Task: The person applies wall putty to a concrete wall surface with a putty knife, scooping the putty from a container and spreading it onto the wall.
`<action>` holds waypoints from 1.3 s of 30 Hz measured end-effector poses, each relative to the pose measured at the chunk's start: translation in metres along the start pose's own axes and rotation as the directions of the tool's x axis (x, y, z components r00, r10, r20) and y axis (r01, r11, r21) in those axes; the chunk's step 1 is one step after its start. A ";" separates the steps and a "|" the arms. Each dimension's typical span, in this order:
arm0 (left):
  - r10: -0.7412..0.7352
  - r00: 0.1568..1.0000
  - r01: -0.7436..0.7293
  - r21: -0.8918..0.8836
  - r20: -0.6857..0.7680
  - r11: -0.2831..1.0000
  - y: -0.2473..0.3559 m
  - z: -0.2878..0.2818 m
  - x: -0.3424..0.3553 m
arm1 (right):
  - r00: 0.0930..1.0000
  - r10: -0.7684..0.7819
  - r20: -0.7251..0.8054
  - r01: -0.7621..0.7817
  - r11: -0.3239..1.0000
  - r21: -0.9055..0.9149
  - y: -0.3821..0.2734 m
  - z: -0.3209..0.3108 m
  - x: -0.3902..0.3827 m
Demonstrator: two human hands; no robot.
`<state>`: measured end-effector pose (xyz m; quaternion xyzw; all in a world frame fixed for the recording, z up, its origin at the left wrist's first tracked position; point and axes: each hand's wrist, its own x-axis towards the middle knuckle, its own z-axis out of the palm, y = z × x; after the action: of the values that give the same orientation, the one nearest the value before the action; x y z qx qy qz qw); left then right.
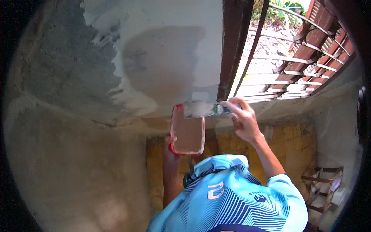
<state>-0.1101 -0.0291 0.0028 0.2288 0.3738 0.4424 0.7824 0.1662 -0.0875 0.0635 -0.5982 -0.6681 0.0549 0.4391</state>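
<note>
My left hand (169,144) grips a red rectangular tray (177,151) by its left side; smooth pinkish-beige paste fills it. My right hand (244,118) is closed round the handle of a wide putty knife (199,109), whose paste-smeared blade lies level at the tray's top end; whether it touches the tray I cannot tell. Above them, the wall (96,69) is grey cement partly coated white, with a darker beige patch (162,62) on the white area.
A window (293,58) with bars and brown louvres is at upper right, beside a dark vertical frame (234,46). Below are a yellowish tiled floor (293,143) and, at lower right, a small wooden stand (320,174) with pale items beside it.
</note>
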 end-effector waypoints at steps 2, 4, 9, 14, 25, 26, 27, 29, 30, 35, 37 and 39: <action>0.018 0.998 -0.018 -0.011 0.052 1.000 -0.005 -0.009 0.016 | 0.992 -0.009 0.122 0.014 0.999 -0.042 -0.013 0.000 -0.008; 0.042 0.992 -0.039 -0.029 0.118 0.999 -0.006 -0.002 0.027 | 0.979 0.090 0.181 -0.084 0.996 -0.044 -0.014 -0.006 -0.020; 0.105 0.992 -0.105 -0.003 -0.065 0.994 0.003 0.002 0.031 | 0.962 0.216 0.164 -0.185 0.965 -0.188 -0.002 -0.055 -0.039; 0.094 0.995 -0.094 0.025 0.021 0.995 0.007 0.013 0.032 | 0.820 0.455 0.349 -0.572 0.681 0.457 -0.006 -0.051 -0.029; 0.061 0.998 -0.060 0.017 -0.006 0.998 0.000 0.011 0.025 | 0.645 0.591 0.484 -0.763 0.535 0.364 0.010 -0.066 -0.037; 0.058 0.998 -0.059 0.011 0.012 0.998 0.001 0.013 0.023 | 0.646 0.590 0.484 -0.762 0.535 0.364 0.009 -0.065 -0.037; 0.051 0.998 -0.052 0.008 0.035 0.999 0.001 0.017 0.023 | 0.726 0.567 0.388 -0.686 0.635 0.356 0.003 -0.065 -0.035; 0.039 0.998 -0.038 -0.017 0.054 0.999 -0.003 0.012 0.029 | 0.823 0.496 0.277 -0.567 0.753 0.335 -0.013 -0.059 -0.028; 0.021 0.997 -0.018 -0.040 0.080 0.999 -0.005 0.010 0.033 | 0.953 0.258 0.161 -0.287 0.938 0.195 -0.013 -0.051 -0.029; 0.002 0.999 0.000 -0.055 0.040 0.998 -0.006 0.014 0.035 | 0.939 0.074 0.335 0.052 0.934 -0.352 -0.031 -0.034 -0.029; 0.000 0.998 0.002 -0.029 0.067 1.000 -0.002 0.021 0.031 | 0.926 0.082 0.368 0.067 0.925 -0.373 -0.030 -0.038 -0.031; -0.011 0.998 0.013 -0.029 0.064 1.000 -0.001 0.027 0.031 | 0.913 0.041 0.405 0.110 0.933 -0.344 -0.023 -0.045 -0.030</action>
<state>-0.0776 -0.0039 0.0067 0.2291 0.3435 0.4356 0.7999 0.1747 -0.1399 0.0889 -0.6317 -0.7538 0.0468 0.1750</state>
